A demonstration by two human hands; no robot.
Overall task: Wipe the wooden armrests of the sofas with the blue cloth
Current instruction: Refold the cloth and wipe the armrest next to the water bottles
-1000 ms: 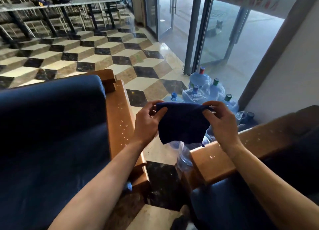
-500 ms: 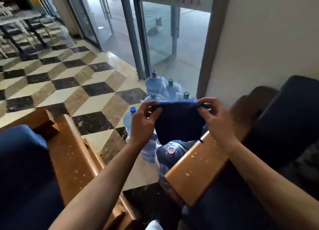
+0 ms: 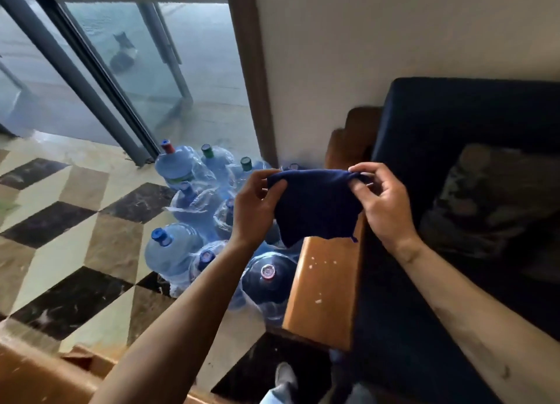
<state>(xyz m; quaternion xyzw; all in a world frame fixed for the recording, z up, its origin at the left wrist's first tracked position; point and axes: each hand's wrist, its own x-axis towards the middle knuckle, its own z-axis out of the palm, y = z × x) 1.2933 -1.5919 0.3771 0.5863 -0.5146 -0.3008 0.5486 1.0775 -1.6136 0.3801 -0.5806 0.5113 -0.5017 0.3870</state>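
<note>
The blue cloth (image 3: 315, 203) hangs stretched between my two hands, above the far part of a wooden armrest (image 3: 324, 291). My left hand (image 3: 257, 206) pinches its left top corner and my right hand (image 3: 381, 203) pinches its right top corner. The armrest is orange-brown with white specks and belongs to the dark blue sofa (image 3: 454, 167) on the right. Another sofa's wooden armrest (image 3: 33, 373) shows at the bottom left corner.
Several large blue water bottles (image 3: 178, 249) crowd the floor left of the armrest, by the wall. A camouflage-patterned cushion (image 3: 491, 197) lies on the sofa seat. Glass doors (image 3: 100, 70) stand behind, with a cat outside. My shoe (image 3: 285, 376) is on the checkered floor.
The view has swung right, from the left sofa toward the right sofa and its armrest. Both hands keep holding the cloth stretched, now over that armrest.
</note>
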